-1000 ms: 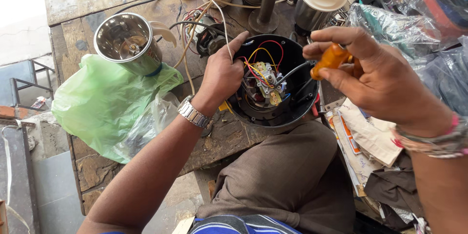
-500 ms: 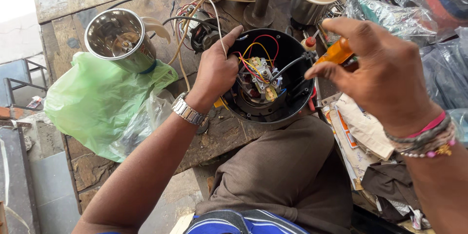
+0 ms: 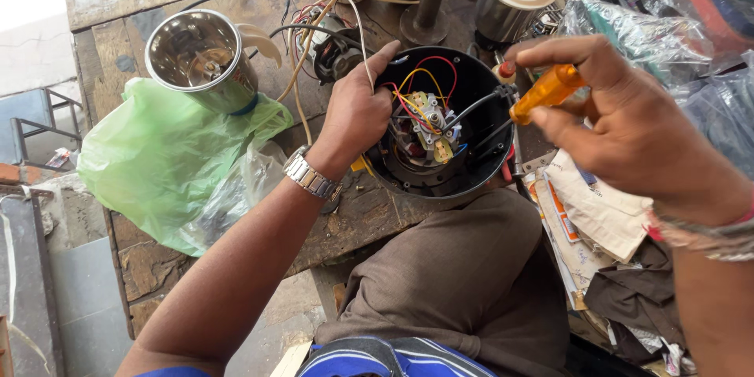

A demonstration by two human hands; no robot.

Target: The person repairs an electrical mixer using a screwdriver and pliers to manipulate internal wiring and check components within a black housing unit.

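Left hand (image 3: 357,114) grips the round black open motor housing (image 3: 444,129); right hand (image 3: 628,126) pinches an orange-handled screwdriver (image 3: 546,93), shaft angled down-left, apparently into the housing.

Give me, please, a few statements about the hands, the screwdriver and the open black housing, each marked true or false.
1. The left hand grips the rim of the black housing. True.
2. The right hand holds a blue screwdriver. False: the screwdriver has an orange handle.
3. The steel jar stands on the green bag. False: it stands on the bench beside it.
4. Coloured wires show inside the housing. True.
5. A watch is on the left wrist. True.
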